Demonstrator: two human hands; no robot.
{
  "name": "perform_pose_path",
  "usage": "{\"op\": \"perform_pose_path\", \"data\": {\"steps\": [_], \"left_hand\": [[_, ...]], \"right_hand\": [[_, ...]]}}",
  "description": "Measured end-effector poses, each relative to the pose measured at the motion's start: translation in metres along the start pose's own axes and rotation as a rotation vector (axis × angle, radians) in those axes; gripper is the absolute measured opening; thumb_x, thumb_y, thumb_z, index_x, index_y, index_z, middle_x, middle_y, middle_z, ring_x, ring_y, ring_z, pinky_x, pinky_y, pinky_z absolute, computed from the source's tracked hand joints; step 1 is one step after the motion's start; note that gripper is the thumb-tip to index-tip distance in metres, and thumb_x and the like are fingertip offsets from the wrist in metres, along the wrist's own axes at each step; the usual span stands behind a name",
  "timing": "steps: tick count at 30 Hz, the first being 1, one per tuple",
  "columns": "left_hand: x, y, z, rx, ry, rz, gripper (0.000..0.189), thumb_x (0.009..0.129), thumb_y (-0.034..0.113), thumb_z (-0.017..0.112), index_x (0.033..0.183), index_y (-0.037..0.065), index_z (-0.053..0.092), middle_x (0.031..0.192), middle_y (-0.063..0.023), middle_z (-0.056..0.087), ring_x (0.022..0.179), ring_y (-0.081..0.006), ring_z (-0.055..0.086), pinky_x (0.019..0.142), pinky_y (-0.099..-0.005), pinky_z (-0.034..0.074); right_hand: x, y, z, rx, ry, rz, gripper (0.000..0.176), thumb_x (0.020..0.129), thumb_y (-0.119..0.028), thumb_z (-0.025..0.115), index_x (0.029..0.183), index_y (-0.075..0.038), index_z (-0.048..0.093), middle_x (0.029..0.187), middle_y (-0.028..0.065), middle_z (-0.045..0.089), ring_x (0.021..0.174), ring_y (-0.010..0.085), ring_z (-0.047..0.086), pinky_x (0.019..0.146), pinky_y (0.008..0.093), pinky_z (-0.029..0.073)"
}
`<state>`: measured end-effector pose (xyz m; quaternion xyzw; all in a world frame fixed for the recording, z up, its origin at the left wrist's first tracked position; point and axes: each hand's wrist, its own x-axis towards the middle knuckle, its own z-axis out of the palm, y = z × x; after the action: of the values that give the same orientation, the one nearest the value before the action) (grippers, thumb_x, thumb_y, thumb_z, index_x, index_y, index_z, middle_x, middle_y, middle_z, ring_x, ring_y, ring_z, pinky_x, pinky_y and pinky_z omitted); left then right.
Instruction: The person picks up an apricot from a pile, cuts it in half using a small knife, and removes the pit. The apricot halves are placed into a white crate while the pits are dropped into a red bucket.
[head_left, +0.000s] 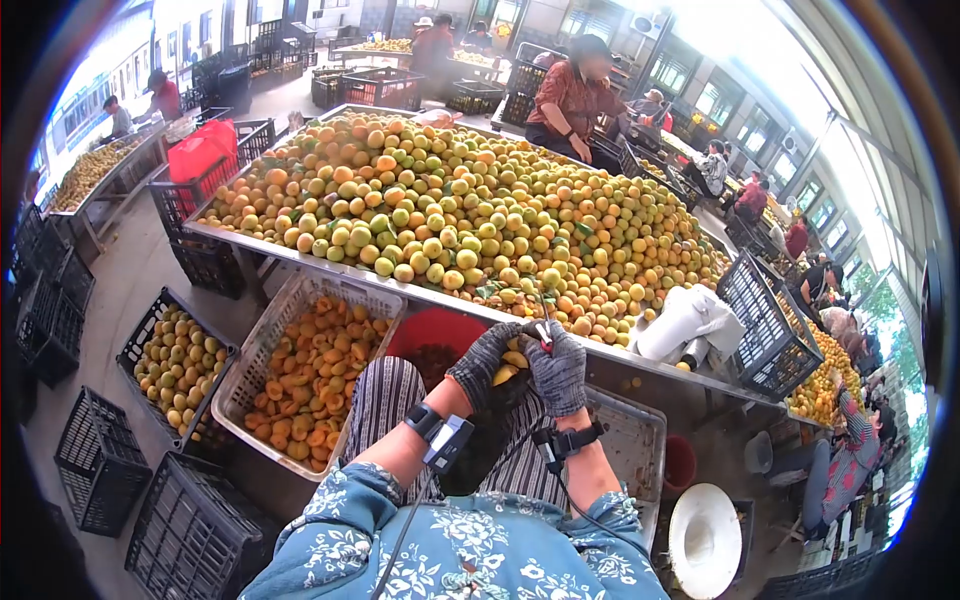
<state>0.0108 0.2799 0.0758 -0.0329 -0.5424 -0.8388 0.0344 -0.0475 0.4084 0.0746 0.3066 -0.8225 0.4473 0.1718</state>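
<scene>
Above my lap, my left hand [484, 366] in a grey knit glove is closed around a cut apricot [508, 366], its yellow-orange flesh showing between the fingers. Close against it, my right hand [558, 372], gloved the same way, grips a small knife [545, 338] with a red part by the fingers and a short blade pointing up and away. The fingers partly cover both things. Just beyond my hands rises a large heap of whole apricots [430, 215] on a metal-edged table [440, 296]. Below the table edge is a red basin [440, 325].
A white crate [232, 402] of apricot halves stands left of my knees, beside a black crate [160, 300] of whole fruit. A pale tray [655, 425] and a white hat [705, 540] are at right. A person [580, 95] sits across the table.
</scene>
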Motion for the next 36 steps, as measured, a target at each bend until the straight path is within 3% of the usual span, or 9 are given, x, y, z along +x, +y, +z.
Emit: {"op": "perform_pose_path", "data": {"steps": [5, 8, 10, 16, 19, 23, 25, 31, 36], "left_hand": [[-0.022, -0.013, -0.009, 0.433, -0.116, 0.345, 0.049, 0.066, -0.003, 0.071, 0.112, 0.008, 0.056, 0.093, 0.0008, 0.06, 0.083, -0.0081, 0.058, 0.077, -0.0242, 0.051], [-0.022, -0.029, -0.014, 0.154, -0.091, 0.196, 0.038, 0.077, 0.003, 0.066, 0.113, 0.007, 0.058, 0.096, -0.0007, 0.062, 0.086, -0.0089, 0.059, 0.08, -0.0254, 0.051], [-0.02, -0.03, -0.019, -0.58, -0.224, -0.214, 0.025, 0.089, 0.012, 0.056, 0.113, 0.008, 0.061, 0.095, -0.0008, 0.063, 0.085, -0.0092, 0.06, 0.08, -0.0243, 0.051], [-0.037, -0.036, -0.004, -0.543, -0.132, -0.076, 0.028, 0.096, 0.025, 0.05, 0.113, 0.009, 0.064, 0.092, 0.0006, 0.065, 0.078, -0.0094, 0.06, 0.073, -0.0218, 0.049], [-0.05, -0.022, 0.024, -0.471, 0.173, -0.092, 0.018, 0.096, 0.031, 0.052, 0.086, 0.016, 0.057, 0.068, 0.0059, 0.05, 0.055, -0.0053, 0.048, 0.045, -0.0194, 0.037], [-0.035, -0.066, 0.007, -0.42, 0.168, 0.019, 0.022, 0.097, 0.033, 0.051, 0.097, 0.013, 0.062, 0.077, 0.0031, 0.06, 0.063, -0.0081, 0.055, 0.055, -0.0216, 0.045], [-0.03, -0.081, 0.003, -0.519, 0.186, 0.061, 0.032, 0.099, 0.032, 0.047, 0.112, 0.008, 0.064, 0.097, -0.003, 0.067, 0.086, -0.0137, 0.062, 0.078, -0.0268, 0.05], [-0.043, -0.063, 0.023, -0.552, 0.323, 0.068, 0.029, 0.097, 0.034, 0.05, 0.106, 0.01, 0.065, 0.092, -0.0006, 0.067, 0.076, -0.0106, 0.061, 0.072, -0.0248, 0.05], [-0.037, -0.056, 0.001, -0.552, 0.131, -0.084, 0.024, 0.095, 0.036, 0.055, 0.095, 0.013, 0.063, 0.081, 0.0024, 0.062, 0.062, -0.0051, 0.053, 0.054, -0.0214, 0.045]], "right_hand": [[-0.024, -0.018, 0.008, 0.553, 0.102, 0.24, 0.014, 0.082, 0.004, 0.067, 0.096, 0.001, 0.067, 0.084, 0.0021, 0.067, 0.076, 0.0099, 0.063, 0.068, 0.0237, 0.052], [-0.034, -0.022, 0.013, 0.692, 0.172, 0.278, 0.014, 0.081, 0.004, 0.067, 0.095, 0.002, 0.067, 0.083, 0.003, 0.067, 0.074, 0.0109, 0.063, 0.068, 0.0237, 0.052], [-0.039, -0.022, 0.016, 0.728, 0.163, 0.281, 0.013, 0.081, 0.005, 0.067, 0.094, 0.002, 0.067, 0.082, 0.0034, 0.067, 0.074, 0.0111, 0.062, 0.068, 0.0232, 0.052], [-0.046, -0.032, 0.017, 0.928, 0.177, 0.402, 0.008, 0.082, 0.003, 0.067, 0.09, 0.001, 0.067, 0.076, 0.0032, 0.065, 0.065, 0.0104, 0.061, 0.059, 0.0222, 0.05], [-0.049, -0.043, 0.013, 0.936, 0.183, 0.446, 0.006, 0.083, 0.002, 0.066, 0.088, 0.0, 0.066, 0.073, 0.0039, 0.065, 0.061, 0.011, 0.06, 0.052, 0.0211, 0.049], [-0.051, -0.043, 0.017, 0.907, 0.191, 0.512, 0.005, 0.083, -0.002, 0.067, 0.087, -0.002, 0.067, 0.07, 0.0041, 0.064, 0.061, 0.0115, 0.061, 0.053, 0.0233, 0.049], [-0.049, -0.024, 0.03, 0.668, 0.204, 0.393, 0.006, 0.081, -0.006, 0.068, 0.087, -0.003, 0.067, 0.069, 0.0048, 0.065, 0.062, 0.0125, 0.062, 0.055, 0.0261, 0.049], [-0.051, -0.036, 0.024, 0.087, 0.181, 0.221, 0.006, 0.08, -0.011, 0.068, 0.085, -0.007, 0.068, 0.07, 0.0065, 0.066, 0.07, 0.016, 0.068, 0.064, 0.0325, 0.052], [-0.054, -0.026, 0.015, 0.534, 0.112, 0.272, 0.008, 0.086, -0.003, 0.064, 0.092, -0.004, 0.069, 0.073, 0.0034, 0.067, 0.072, 0.01, 0.065, 0.062, 0.0239, 0.052]]}}
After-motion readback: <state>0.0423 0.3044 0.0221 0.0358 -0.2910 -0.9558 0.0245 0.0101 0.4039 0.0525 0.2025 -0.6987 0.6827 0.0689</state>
